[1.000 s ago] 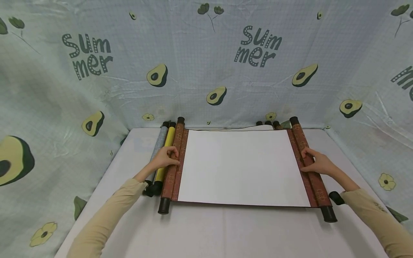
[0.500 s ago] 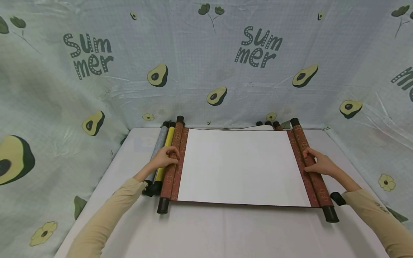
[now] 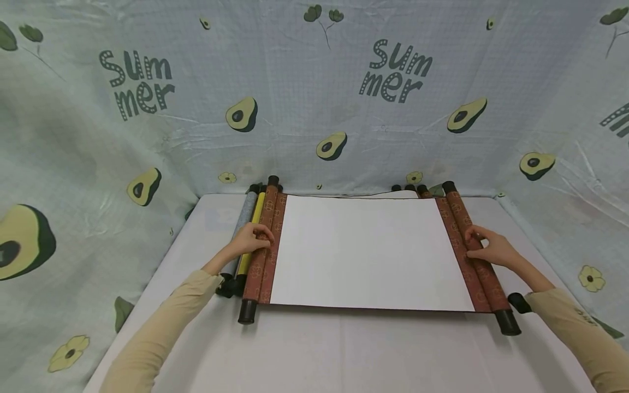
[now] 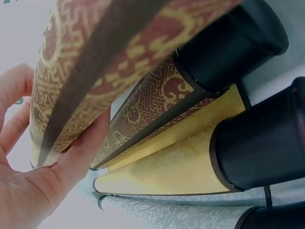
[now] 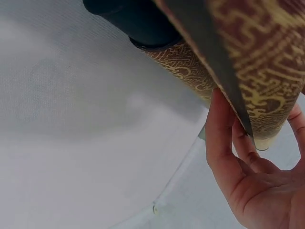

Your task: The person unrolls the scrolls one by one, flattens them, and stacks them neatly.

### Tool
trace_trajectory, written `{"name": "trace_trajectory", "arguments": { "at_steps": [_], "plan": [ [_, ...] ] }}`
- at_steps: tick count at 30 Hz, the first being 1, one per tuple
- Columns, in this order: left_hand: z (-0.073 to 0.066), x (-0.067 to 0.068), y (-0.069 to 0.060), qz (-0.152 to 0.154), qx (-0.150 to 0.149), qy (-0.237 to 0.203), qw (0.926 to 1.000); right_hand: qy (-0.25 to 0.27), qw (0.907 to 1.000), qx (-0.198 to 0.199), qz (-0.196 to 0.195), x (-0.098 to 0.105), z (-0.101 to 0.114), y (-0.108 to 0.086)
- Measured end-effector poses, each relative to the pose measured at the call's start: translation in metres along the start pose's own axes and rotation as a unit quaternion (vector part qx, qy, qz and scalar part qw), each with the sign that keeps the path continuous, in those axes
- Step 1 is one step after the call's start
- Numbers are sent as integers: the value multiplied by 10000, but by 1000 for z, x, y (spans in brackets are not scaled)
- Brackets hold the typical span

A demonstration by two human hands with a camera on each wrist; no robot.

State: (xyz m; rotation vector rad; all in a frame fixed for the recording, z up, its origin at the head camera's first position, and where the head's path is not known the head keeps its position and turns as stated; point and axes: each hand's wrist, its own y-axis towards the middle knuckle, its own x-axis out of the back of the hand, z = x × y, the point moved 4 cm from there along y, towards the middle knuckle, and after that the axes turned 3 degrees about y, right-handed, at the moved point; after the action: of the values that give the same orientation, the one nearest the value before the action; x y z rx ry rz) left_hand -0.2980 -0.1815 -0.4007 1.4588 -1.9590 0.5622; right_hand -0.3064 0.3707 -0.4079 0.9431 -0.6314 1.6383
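A partly unrolled scroll (image 3: 368, 251) with a blank white face lies across the table. Its red-brown, gold-patterned border runs into a thick roll at either side, each with black end knobs. My left hand (image 3: 250, 240) grips the left roll (image 3: 254, 278), thumb on the near side and fingers curled over it. My right hand (image 3: 493, 251) grips the right roll (image 3: 486, 281) likewise. In the left wrist view the held roll (image 4: 76, 90) is raised above another patterned roll (image 4: 143, 112). The right wrist view shows fingers (image 5: 221, 124) around the right roll (image 5: 267, 76), with a second patterned roll behind.
Left of the scroll lie a yellow rolled scroll (image 3: 243, 265) and a grey one (image 3: 247, 213), both with black knobs. Several dark knobs (image 3: 410, 188) show at the back. A black knob (image 3: 519, 303) pokes out by the right sleeve. A printed curtain (image 3: 295, 109) encloses the table (image 3: 344, 349).
My right hand and the right roll have shifted slightly to the right, mostly at the near end. The left roll has edged slightly left with my left hand. Both grips stay the same.
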Motion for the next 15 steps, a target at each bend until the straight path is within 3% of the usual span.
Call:
{"name": "trace_trajectory", "arguments": {
  "at_steps": [9, 15],
  "plan": [
    [7, 0, 2, 185, 309, -237, 9991, 66, 9999, -91, 40, 2, -7, 1],
    [13, -1, 5, 424, 519, -843, 9942, 402, 9979, -424, 270, 3, -12, 2]
  ]
}}
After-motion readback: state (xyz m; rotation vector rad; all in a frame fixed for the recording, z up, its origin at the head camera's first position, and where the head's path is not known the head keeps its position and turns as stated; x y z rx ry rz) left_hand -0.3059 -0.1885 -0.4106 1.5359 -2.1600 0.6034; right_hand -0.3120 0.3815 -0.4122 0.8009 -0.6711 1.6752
